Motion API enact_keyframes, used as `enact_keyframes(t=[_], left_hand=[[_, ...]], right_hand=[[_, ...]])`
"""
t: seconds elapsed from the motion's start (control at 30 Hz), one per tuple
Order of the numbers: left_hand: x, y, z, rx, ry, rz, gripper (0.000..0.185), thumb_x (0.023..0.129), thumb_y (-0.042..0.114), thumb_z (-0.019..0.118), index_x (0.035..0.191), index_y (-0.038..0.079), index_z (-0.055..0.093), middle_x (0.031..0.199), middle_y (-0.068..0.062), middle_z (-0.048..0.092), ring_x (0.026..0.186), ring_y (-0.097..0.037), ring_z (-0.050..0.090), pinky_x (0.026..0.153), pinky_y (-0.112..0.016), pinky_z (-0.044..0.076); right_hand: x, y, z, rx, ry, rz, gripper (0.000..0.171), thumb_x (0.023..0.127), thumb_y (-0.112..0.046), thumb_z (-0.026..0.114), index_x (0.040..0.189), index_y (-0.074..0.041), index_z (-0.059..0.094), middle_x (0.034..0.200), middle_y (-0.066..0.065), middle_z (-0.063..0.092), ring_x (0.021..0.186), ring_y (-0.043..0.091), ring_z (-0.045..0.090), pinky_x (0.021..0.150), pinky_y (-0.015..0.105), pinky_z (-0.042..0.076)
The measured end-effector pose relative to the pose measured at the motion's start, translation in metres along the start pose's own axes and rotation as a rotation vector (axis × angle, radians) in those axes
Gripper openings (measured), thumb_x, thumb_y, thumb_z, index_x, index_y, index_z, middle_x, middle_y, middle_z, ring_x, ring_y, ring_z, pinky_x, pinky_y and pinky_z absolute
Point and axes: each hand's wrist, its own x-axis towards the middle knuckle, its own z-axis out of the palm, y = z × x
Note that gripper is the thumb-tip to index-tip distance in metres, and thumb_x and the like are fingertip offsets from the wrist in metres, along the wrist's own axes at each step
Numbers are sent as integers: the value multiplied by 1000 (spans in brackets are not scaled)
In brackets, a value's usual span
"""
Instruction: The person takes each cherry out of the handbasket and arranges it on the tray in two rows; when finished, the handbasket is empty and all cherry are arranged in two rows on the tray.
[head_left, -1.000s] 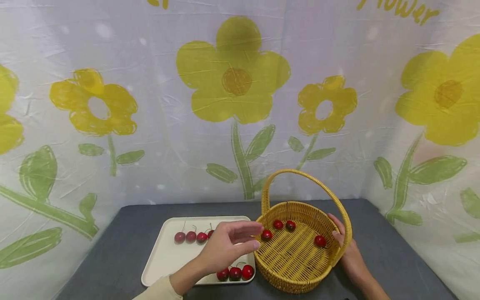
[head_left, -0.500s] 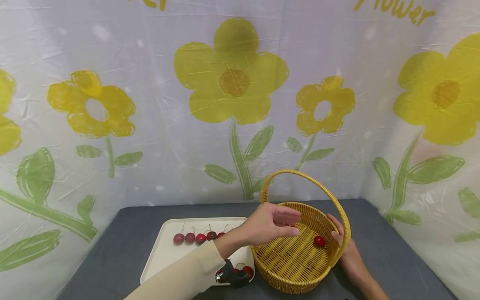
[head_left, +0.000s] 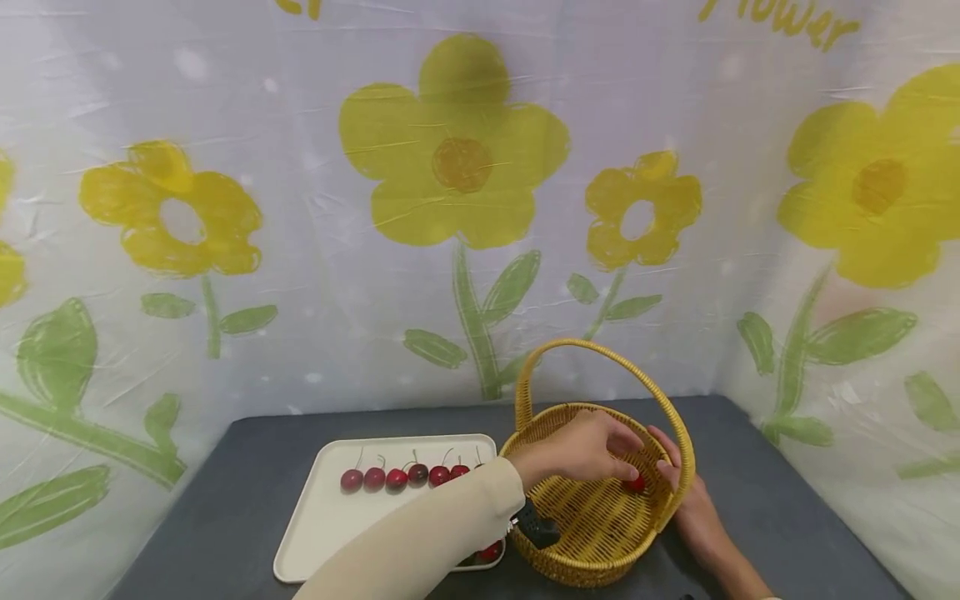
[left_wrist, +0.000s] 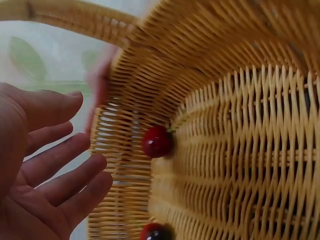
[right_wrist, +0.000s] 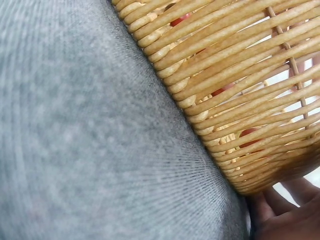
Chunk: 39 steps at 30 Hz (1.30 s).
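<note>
Reaching into the woven yellow wicker basket (head_left: 600,517), the left hand (head_left: 581,450) is seen with fingers apart, empty; the right hand (head_left: 686,500) steadies the rim, its grip not discernible. Red cherries (left_wrist: 157,141) may be knocked rolling by a careless withdrawal.

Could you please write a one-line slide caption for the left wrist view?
Open left hand beside a wicker basket holding a red cherry.

A dark grey worktop (head_left: 765,500) fills the lower middle of the head view, its surface matte and cloth-like in the right wrist view. A white fabric backdrop (head_left: 315,108) hangs behind it and wraps round at 3 o'clock, creased, printed with large yellow flowers (head_left: 457,158) on green stems (head_left: 468,317). Yellow lettering (head_left: 780,21) sits at 1 o'clock. Light is soft and even.
</note>
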Motion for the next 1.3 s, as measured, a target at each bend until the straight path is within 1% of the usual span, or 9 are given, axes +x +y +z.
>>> enact_keyframes(t=[0.1,0.33,0.5,0.67,0.77,0.87,1.07,1.27,1.3], left_hand=[[10,-3,10,55,-6,-20,37,100,25,83,135,15,78,129,6,80,116,-8,75,90,-16,57],[26,-9,28,150,-19,-100,35,99,22,84,134,19,79,128,10,79,113,-3,71,87,-18,58],[32,-14,33,237,-61,-64,31,99,15,83,129,22,83,121,13,82,116,-2,71,90,-15,57],[32,-10,35,336,-104,-39,25,95,12,86,118,23,87,106,15,83,101,1,70,82,-13,54],[31,-6,36,375,-106,-102,18,93,20,90,110,24,87,100,16,79,95,-3,67,76,-16,54],[31,-4,35,392,-120,-144,21,92,25,91,113,25,86,100,14,76,96,-6,64,75,-19,54],[27,-4,33,376,-190,-50,33,93,7,85,121,24,86,110,15,81,99,2,70,80,-13,55],[24,-6,30,356,-179,-23,18,92,17,91,109,20,86,97,12,79,86,0,67,72,-14,55],[24,-7,29,351,-165,-21,17,92,19,91,108,20,86,96,13,78,88,0,66,77,-15,54]], right_hand=[[1,1,1,3,-1,-6,57,121,-38,36,176,-26,24,167,4,40,134,-12,53,103,14,51],[2,1,3,13,-15,-49,57,122,-34,35,176,-22,24,174,22,31,132,-15,52,102,13,50],[2,1,3,-3,-4,-63,56,122,-32,35,176,-23,24,173,21,34,131,-14,53,101,15,51],[2,2,3,-5,3,-87,55,122,-30,34,176,-23,24,167,20,42,132,-8,57,100,18,54],[2,2,2,-14,7,-88,55,122,-30,34,176,-24,25,167,18,43,134,-6,56,101,18,53],[1,3,1,-5,5,-84,55,122,-29,34,176,-24,25,168,18,42,136,-5,55,101,18,53],[1,4,0,9,4,-65,55,122,-30,35,176,-23,24,171,21,38,136,-8,54,100,16,53],[0,3,0,8,10,-46,56,122,-32,36,176,-23,25,172,21,38,136,-8,54,100,17,54],[0,3,0,11,8,-45,56,122,-32,36,176,-23,25,172,21,37,137,-8,54,100,17,54]])
